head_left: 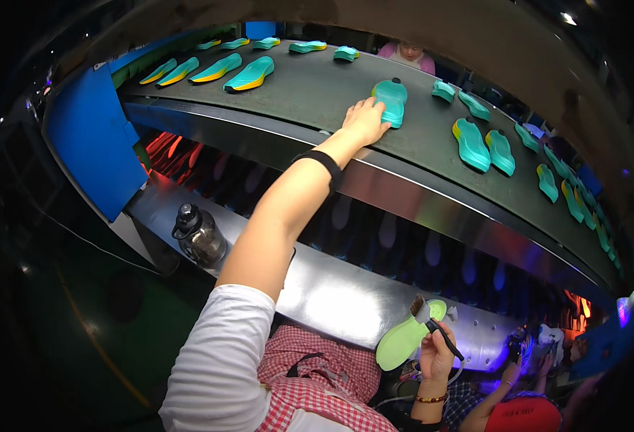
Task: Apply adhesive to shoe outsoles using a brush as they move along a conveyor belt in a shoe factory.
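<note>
My left hand [363, 121] reaches far over the dark conveyor belt, its fingers and thumb curled against the near left side of a teal shoe sole [392, 101] there. My right hand [438, 354] grips the black handle of a brush [420, 311], held low near the metal shelf. Under the brown bristles lies a light green sole-shaped piece [400, 344], partly covered by the brush. From the handle's lower end a thin pale tube appears to curve down beside my wrist.
More teal and yellow soles [250, 74] lie along the conveyor belt [309, 97], several at left and right [470, 144]. A dark bottle [200, 236] stands on the metal shelf [331, 295]. One person [409, 56] is across the belt; another's hands [511, 372] work at right.
</note>
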